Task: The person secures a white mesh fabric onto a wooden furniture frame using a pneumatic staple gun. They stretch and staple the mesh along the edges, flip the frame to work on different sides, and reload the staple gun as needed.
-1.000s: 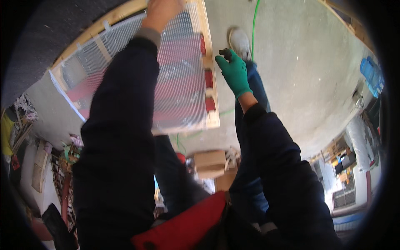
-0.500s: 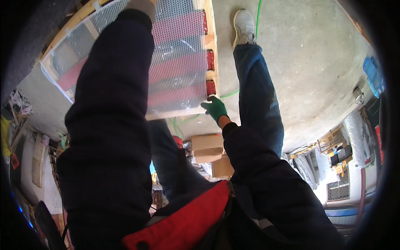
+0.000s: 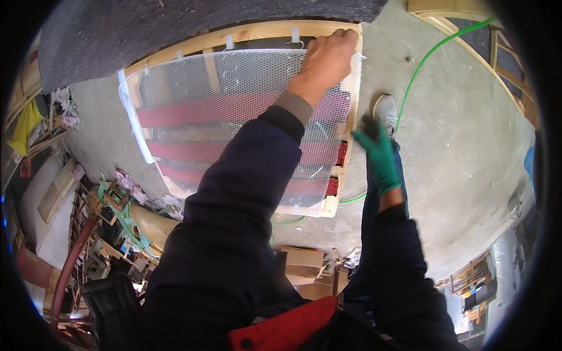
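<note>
A wooden frame [image 3: 246, 30] lies in front of me, with red straps [image 3: 193, 114] stretched across it. Over the straps spreads a translucent white mesh sheet [image 3: 246, 73]. My bare left hand [image 3: 328, 61] is closed at the frame's far right corner, pinching the sheet's corner there; its fingertips are partly hidden. To the right of the frame's right rail, my right hand [image 3: 377, 152] in a green glove with dark fingertips hangs in the air. Its thumb and fingers are apart, a little blurred, and nothing shows in them.
Grey felt-like material [image 3: 205, 35] hangs over the far side. A green hose [image 3: 433, 58] runs along the concrete floor [image 3: 451, 158] at the right. Cardboard boxes [image 3: 301, 263] stand near my legs. Wood scraps and clutter [image 3: 117, 234] lie at the left.
My left hand, earlier at the top edge of the picture, now shows at the frame's far right corner. My right hand has left the near right edge and moved farther along, outside the rail.
</note>
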Demonstrator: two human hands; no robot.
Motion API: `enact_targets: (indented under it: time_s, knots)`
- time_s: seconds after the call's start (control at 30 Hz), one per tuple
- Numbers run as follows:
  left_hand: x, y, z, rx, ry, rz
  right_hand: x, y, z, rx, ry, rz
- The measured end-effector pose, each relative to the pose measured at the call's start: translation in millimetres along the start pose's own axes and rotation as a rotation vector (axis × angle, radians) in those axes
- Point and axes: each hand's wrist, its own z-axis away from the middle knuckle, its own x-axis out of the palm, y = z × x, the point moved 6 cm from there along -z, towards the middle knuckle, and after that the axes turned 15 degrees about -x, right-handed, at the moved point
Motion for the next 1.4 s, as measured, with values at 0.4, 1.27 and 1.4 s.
enact_targets:
  time_s: [0.4, 1.27, 1.4]
  knots:
    - [-32, 10, 205, -0.348, 0.234, 0.624, 19, -67, -174, 0.129, -0.224, 0.104]
    - [28, -217, 539, -0.972, 0.220, 0.274, -46, -34, -237, -0.268, -0.536, 0.852]
    - [11, -292, 618, -1.363, 0.567, 0.348, -52, -34, -237, 0.032, -0.257, 0.573]
